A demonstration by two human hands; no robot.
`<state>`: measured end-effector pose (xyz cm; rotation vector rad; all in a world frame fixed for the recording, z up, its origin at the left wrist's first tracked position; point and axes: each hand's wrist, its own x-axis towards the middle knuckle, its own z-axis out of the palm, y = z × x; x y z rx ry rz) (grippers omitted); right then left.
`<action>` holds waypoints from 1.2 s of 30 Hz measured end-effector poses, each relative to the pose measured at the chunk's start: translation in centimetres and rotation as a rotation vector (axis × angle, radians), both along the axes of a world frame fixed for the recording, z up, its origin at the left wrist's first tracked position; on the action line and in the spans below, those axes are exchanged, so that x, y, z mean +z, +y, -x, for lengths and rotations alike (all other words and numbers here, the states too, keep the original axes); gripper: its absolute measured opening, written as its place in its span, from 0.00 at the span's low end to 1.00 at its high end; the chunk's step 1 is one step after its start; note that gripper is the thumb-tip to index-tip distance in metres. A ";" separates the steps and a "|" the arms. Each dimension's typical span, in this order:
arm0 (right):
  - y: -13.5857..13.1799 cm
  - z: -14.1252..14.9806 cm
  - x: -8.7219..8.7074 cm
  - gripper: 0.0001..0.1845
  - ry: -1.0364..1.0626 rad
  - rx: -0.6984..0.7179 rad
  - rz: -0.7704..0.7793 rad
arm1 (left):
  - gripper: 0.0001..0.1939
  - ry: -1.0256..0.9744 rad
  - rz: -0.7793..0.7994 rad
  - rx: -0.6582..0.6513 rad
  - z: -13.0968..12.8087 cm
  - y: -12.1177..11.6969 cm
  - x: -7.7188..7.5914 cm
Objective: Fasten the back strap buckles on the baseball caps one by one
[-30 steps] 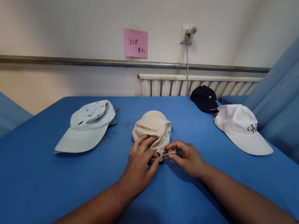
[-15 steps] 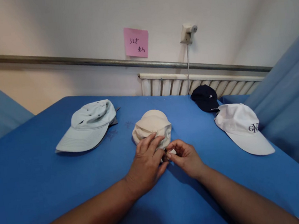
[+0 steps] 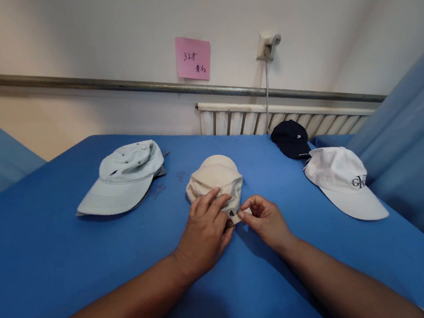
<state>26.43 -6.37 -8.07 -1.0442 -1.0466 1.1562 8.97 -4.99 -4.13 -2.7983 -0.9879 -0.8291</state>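
Note:
A beige baseball cap [image 3: 219,171] lies in the middle of the blue surface, with its back edge toward me. My left hand [image 3: 203,231] rests on its near left side, fingers spread over the crown cloth and the thumb curled under the back edge, gripping it. Between the hands a light strap [image 3: 236,219] shows at the cap's back, with a small dark spot or opening beside it. My right hand [image 3: 267,222] pinches the strap's right part between thumb and forefinger. The strap's buckle, if any, is too small to make out.
A pale mint cap [image 3: 129,173] sits to the left with something grey under it. To the right are a white cap [image 3: 338,175] and a navy cap [image 3: 289,137]. Behind the blue-covered table [image 3: 76,276] stand a radiator [image 3: 236,120] and a metal rail [image 3: 131,87]. Blue curtains [image 3: 415,130] hang at both sides.
My right hand has drawn slightly up and to the right with the strap, away from my left fingers. More of the strap and the dark spot now shows between the hands.

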 end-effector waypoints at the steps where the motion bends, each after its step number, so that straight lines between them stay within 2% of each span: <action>1: 0.0 0.0 0.0 0.18 -0.020 -0.006 0.000 | 0.02 0.005 -0.001 0.003 0.0 0.0 0.0; 6: 0.3 -0.3 0.2 0.20 -0.003 -0.041 0.045 | 0.02 0.012 -0.005 -0.002 0.1 0.0 0.2; 10: 0.1 -1.2 0.9 0.21 0.114 -0.067 0.210 | 0.03 -0.012 -0.016 0.024 0.5 0.1 0.3; 12: -0.2 -1.4 1.3 0.20 0.192 0.023 0.340 | 0.03 -0.033 -0.016 0.043 0.8 0.2 0.5; 14: -0.6 -1.0 1.6 0.17 0.308 0.177 0.452 | 0.03 -0.064 -0.014 0.065 1.1 0.2 0.7; 16: -0.9 0.0 1.7 0.14 0.458 0.314 0.503 | 0.03 -0.093 -0.011 0.078 1.5 0.2 0.9; 18: -0.9 1.3 1.5 0.12 0.608 0.354 0.499 | 0.02 -0.108 -0.005 0.079 1.8 0.2 1.0; 21: -0.6 2.8 1.3 0.12 0.714 0.325 0.462 | 0.01 -0.113 0.007 0.076 2.2 0.4 1.0; 27: -0.9 3.5 1.8 0.22 0.502 0.407 0.278 | 0.02 -0.114 0.013 0.082 2.8 0.8 0.9; 31: -1.0 4.2 1.6 0.19 0.399 0.303 0.169 | 0.02 -0.119 0.043 0.065 2.8 0.7 0.7; 36: -0.8 4.7 0.5 0.17 0.298 0.178 0.121 | 0.04 -0.141 0.061 0.050 2.5 0.5 0.5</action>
